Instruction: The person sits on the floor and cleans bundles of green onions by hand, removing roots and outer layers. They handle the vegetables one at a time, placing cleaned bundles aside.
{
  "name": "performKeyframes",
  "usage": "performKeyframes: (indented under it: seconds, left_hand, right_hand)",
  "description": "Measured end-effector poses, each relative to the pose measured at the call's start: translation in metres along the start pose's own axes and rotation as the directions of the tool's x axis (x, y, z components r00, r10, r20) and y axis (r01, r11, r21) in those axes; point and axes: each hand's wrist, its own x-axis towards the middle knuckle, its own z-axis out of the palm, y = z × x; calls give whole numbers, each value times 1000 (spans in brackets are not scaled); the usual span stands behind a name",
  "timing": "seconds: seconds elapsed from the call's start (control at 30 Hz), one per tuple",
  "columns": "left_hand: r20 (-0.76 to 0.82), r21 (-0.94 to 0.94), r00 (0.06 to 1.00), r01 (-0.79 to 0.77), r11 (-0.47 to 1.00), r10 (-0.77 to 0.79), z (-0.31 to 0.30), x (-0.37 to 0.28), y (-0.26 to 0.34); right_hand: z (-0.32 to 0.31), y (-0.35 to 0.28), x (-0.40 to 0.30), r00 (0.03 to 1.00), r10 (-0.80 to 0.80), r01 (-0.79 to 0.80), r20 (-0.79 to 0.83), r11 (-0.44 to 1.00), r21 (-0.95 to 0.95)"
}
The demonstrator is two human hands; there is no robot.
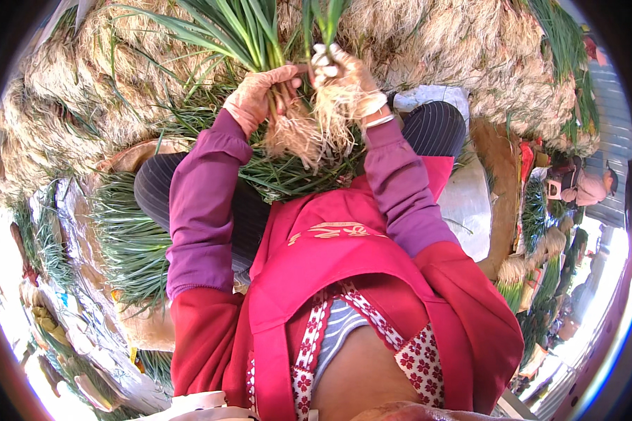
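Note:
My left hand (255,94), in a thin glove, is closed around a bunch of green-leaved allium plants (253,39), roots hanging below and leaves fanning out above. Close beside it on the right, my right hand (355,84), gloved and with white coverings on its fingertips, holds a smaller bunch of the same plants (329,23). Pale roots (339,110) dangle from that bunch over my lap. Loose green leaves (289,176) lie beneath both hands, between my knees.
A large heap of plants with pale roots outward (468,47) spreads in front. Laid green bunches (131,237) are at my left. A white sheet (466,210) and a brown board or sheet (497,184) lie to the right. Farther right, another person (590,188) is near a stool.

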Motion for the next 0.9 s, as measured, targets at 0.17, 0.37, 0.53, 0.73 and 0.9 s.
performKeyframes:
  seconds: [0.17,0.37,0.53,0.73,0.9]
  left_hand:
    - [-91,120,996,1,993,10,6,4,1]
    - [-146,8,981,133,991,-131,-22,4,-13]
    - [-423,298,905,84,951,52,-33,5,-21]
    - [-506,418,831,2,909,231,39,-44,20]
    - [-601,538,622,-150,830,502,38,-124,78]
  right_hand:
    - [13,-7,-24,998,-46,54,34,946,-321]
    - [-46,-124,-110,873,-487,474,28,834,-281]
    - [-120,-182,-198,604,-738,641,-301,674,-368]
    - [-192,-178,-278,348,-731,571,-587,662,-486]
    - [-283,-109,-321,264,-579,408,-771,792,-455]
